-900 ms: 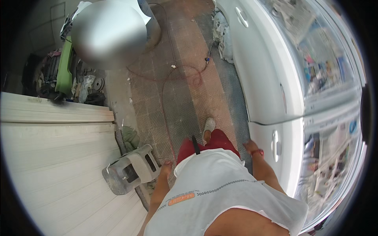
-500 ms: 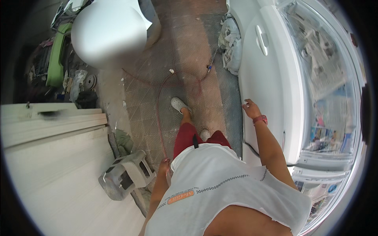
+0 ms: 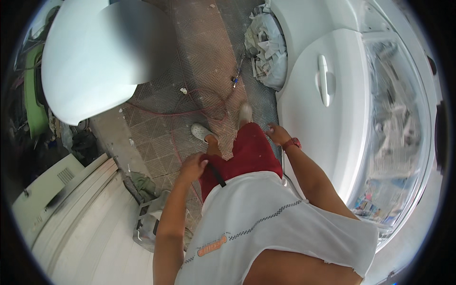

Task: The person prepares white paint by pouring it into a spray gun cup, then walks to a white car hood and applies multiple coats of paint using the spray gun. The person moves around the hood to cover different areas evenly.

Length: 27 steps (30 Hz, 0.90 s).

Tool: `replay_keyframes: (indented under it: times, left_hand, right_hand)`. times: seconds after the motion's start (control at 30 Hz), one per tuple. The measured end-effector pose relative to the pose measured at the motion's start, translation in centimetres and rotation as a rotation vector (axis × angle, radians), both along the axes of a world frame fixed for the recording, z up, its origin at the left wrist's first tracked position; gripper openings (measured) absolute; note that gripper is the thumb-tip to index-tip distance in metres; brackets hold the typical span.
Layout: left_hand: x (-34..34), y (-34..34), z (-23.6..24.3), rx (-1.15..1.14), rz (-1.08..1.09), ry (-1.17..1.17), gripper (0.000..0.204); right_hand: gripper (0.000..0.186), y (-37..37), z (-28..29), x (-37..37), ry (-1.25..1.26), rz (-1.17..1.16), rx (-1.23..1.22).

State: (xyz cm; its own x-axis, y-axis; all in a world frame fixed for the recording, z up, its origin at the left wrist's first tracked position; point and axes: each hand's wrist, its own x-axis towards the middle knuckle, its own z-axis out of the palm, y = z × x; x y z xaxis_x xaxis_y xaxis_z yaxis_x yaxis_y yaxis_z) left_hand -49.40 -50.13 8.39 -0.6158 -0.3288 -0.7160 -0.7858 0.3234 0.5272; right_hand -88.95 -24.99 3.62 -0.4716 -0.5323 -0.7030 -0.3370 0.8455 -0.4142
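Observation:
My left hand (image 3: 192, 166) hangs by the thigh of my red shorts (image 3: 251, 152), near a black strap; its fingers are loosely bent and partly unclear, so I cannot tell whether they hold anything. My right hand (image 3: 278, 134) hangs beside a white car door (image 3: 313, 147), fingers loosely apart, nothing visible in them. Above it are the door handle (image 3: 324, 80) and a wheel bundled in paper and plastic (image 3: 268, 52). The car's windows (image 3: 394, 133) are masked with paper and clear film.
A red hose (image 3: 161, 113) loops over the tiled floor to a blue fitting (image 3: 235, 81). At left are a white panel (image 3: 66, 66), partly blurred, a green bumper (image 3: 34, 95), pale stacked boards (image 3: 80, 228) and a translucent plastic container (image 3: 145, 218).
I have moved forward along the car. My left hand has risen toward the strap at my shorts. The white panel fills more of the upper left.

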Motion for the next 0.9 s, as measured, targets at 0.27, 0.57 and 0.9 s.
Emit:
replay_keyframes:
  times: [0.27,0.57,0.9]
  left_hand:
    - [-26.4,5.8,-7.7,0.266,-0.069,0.344,0.057]
    - [-41.7,10.4,-23.1,0.381,0.122,0.531,0.056]
    - [-42.3,10.3,-26.4,0.653,0.303,0.640,0.057]
  right_hand:
    - [0.073,-17.3,-21.8,-14.5,-0.096,0.109,0.116]
    - [0.104,-30.0,-50.6,-27.7,0.027,-0.356,0.137]
    - [0.082,-32.5,-66.3,-32.9,-0.130,-0.842,-0.032]
